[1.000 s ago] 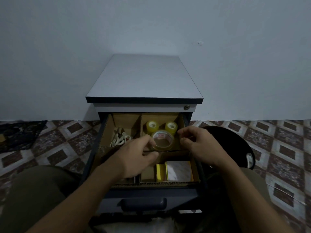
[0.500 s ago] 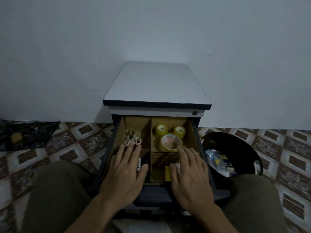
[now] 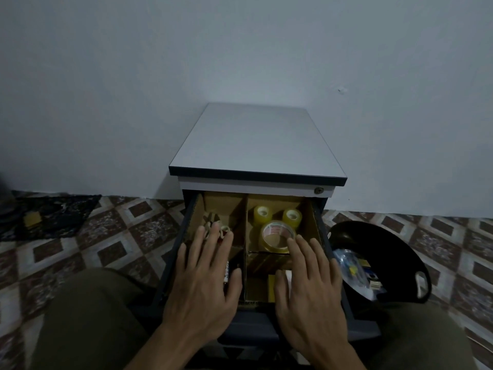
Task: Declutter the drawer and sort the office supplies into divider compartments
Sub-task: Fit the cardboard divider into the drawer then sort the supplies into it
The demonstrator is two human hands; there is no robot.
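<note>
Cardboard dividers (image 3: 243, 225) split the open drawer (image 3: 322, 228) at centre frame. Its upper-right compartment holds a large clear tape roll (image 3: 277, 236) lying flat, with two small yellow tape rolls (image 3: 262, 213) just behind it. Pale looped items (image 3: 213, 226) sit in the upper-left compartment. The left hand (image 3: 202, 284) and right hand (image 3: 309, 287) spread flat over the lower compartments, fingers straight, gripping nothing. Whether they touch the contents is unclear.

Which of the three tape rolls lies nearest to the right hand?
The large clear roll, in front of the two small yellow rolls; the fingertips of the right hand are right beside its rim.
</note>
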